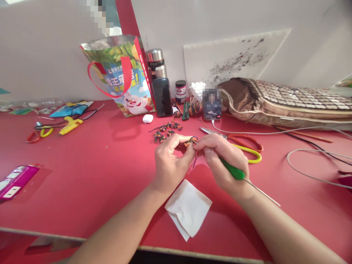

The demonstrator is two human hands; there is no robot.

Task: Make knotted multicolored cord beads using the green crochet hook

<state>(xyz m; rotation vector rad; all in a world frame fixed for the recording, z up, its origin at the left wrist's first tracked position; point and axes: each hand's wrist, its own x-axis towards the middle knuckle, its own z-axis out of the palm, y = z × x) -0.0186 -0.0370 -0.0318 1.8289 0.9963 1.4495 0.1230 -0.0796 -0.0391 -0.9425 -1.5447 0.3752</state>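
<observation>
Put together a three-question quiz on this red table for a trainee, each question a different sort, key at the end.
1. Which thing does the right grip hold? A) scissors B) green-handled tool C) phone
2. True or false: the folded white sheet lies nearer the person than the loose multicoloured knotted pieces.
3. Fill in: the yellow glue gun lies on the person's ____ side.

Key: 1. B; 2. True; 3. left.
</observation>
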